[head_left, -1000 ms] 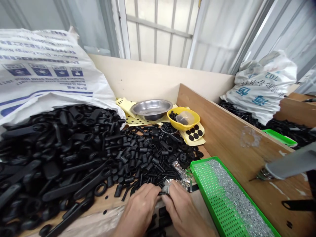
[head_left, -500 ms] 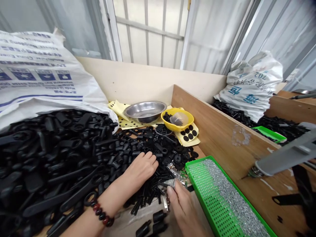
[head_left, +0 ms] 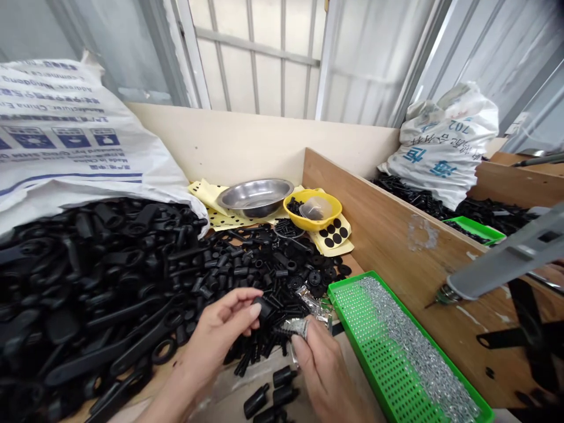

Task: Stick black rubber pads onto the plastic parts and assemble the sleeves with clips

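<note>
Currently, the left hand [head_left: 215, 336] pinches a black rubber sleeve [head_left: 262, 308]; the right hand [head_left: 324, 376] pinches a crinkled silver packet [head_left: 296, 326]. A green perforated tray [head_left: 339, 289] holds silver screws [head_left: 409, 335].

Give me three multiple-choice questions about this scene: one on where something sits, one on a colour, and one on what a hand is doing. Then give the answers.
1. Where is the steel bowl relative to the yellow bowl?
A. Inside it
B. To its left
C. To its right

2. What colour is the tray of silver parts?
A. Red
B. Blue
C. Green

3. What is the left hand doing?
A. Holding a black piece in its fingers
B. Lying flat on the tray
C. Holding the yellow bowl

Answers:
1. B: the steel bowl sits apart from the yellow bowl, on its left.
2. C: the perforated tray under the silver parts is bright green.
3. A: the black piece shows between the fingers, away from both the tray and the bowl.
</note>
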Demonstrator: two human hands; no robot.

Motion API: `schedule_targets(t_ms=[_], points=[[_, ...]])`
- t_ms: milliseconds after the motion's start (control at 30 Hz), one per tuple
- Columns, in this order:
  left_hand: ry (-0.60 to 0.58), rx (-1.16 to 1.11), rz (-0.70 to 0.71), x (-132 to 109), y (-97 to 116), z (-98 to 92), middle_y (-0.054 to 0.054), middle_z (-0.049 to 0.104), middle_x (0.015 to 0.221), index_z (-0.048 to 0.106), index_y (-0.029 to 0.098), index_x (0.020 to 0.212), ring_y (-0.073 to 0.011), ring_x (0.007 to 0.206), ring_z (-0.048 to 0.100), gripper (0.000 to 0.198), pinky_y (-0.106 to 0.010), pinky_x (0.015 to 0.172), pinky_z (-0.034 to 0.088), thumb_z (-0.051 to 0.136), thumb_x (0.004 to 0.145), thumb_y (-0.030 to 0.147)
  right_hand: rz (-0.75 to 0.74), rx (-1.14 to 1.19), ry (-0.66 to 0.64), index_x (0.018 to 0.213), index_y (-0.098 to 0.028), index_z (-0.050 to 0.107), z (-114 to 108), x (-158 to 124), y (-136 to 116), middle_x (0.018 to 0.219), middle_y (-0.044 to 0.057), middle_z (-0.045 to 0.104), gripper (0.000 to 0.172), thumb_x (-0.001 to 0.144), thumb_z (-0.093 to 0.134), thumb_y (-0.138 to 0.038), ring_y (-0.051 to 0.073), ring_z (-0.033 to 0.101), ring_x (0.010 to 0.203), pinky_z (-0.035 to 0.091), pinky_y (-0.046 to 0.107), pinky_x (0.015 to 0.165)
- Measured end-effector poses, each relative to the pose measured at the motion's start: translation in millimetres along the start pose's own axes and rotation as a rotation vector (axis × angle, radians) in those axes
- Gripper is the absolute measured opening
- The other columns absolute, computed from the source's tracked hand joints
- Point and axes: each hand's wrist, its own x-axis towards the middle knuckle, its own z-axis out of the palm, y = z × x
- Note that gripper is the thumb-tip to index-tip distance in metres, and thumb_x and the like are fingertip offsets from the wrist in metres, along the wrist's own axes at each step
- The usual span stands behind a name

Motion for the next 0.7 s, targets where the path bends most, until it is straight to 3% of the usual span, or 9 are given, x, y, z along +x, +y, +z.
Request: schedule_targets(t_ms=[67, 200, 300, 500, 567, 700], points=[[-0.009, -0.315, -0.222, -19.2, -5.0, 4.5, 0.002, 0.06, 0.065, 0.065, 0.019, 0.09, -0.0103, 0.058, 0.052, 0.03, -0.018, 0.054, 0.042, 0.072, 0.068, 0.038, -0.031, -0.031, -0.008, 0.079, -0.023, 0.05, 3.6, 0.5, -4.4, 0.07, 0.002, 0.06, 0.027, 0.094, 0.028, -0.018, 0.018, 0.061, 0.07, 0.048, 0.028, 0.064], [0.0, -0.494, -0.33, -42.9, -10.1, 10.4, 0.003, 0.06, 0.062, 0.065, 0.019, 0.093, -0.0088, 0.058, 0.052, 0.039, -0.017, 0.059, 0.044, 0.077, 0.063, 0.04, -0.059, -0.07, -0.029, 0.077, -0.022, 0.047, 6.7, -4.0, -7.0, 0.068, 0.002, 0.056, 0.026, 0.094, 0.027, -0.019, 0.018, 0.058, 0.068, 0.046, 0.029, 0.065], [0.022, -0.509, -0.349, -50.2, -11.2, 12.3, 0.002, 0.062, 0.06, 0.065, 0.018, 0.094, -0.0086, 0.058, 0.052, 0.041, -0.017, 0.059, 0.043, 0.078, 0.061, 0.04, -0.094, -0.116, -0.045, 0.078, -0.02, 0.047, 6.3, -7.9, -6.0, 0.07, 0.003, 0.056, 0.023, 0.094, 0.029, -0.017, 0.019, 0.056, 0.07, 0.045, 0.031, 0.068], [-0.082, -0.479, -0.356, -58.9, -19.7, 18.6, 0.002, 0.062, 0.057, 0.065, 0.018, 0.091, -0.0093, 0.055, 0.051, 0.04, -0.019, 0.058, 0.04, 0.076, 0.063, 0.044, -0.207, -0.116, -0.069, 0.074, -0.019, 0.045, 11.1, -13.8, -2.7, 0.069, 0.005, 0.054, 0.023, 0.092, 0.031, -0.014, 0.019, 0.05, 0.065, 0.041, 0.033, 0.063], [-0.096, -0.435, -0.311, -60.5, -23.4, 19.7, 0.001, 0.063, 0.059, 0.065, 0.018, 0.093, -0.0101, 0.057, 0.052, 0.04, -0.02, 0.059, 0.04, 0.075, 0.065, 0.045, -0.17, -0.084, -0.123, 0.075, -0.019, 0.045, 10.8, -15.7, -2.6, 0.07, 0.005, 0.054, 0.023, 0.092, 0.03, -0.014, 0.019, 0.051, 0.067, 0.041, 0.032, 0.064], [-0.154, -0.321, -0.218, -62.3, -29.2, 18.5, 0.001, 0.064, 0.066, 0.068, 0.02, 0.088, -0.0119, 0.062, 0.054, 0.035, -0.02, 0.06, 0.042, 0.074, 0.065, 0.046, 0.058, 0.089, -0.315, 0.074, -0.021, 0.042, 5.2, -18.2, -5.3, 0.072, 0.002, 0.055, 0.023, 0.094, 0.029, -0.017, 0.016, 0.053, 0.068, 0.042, 0.026, 0.061]])
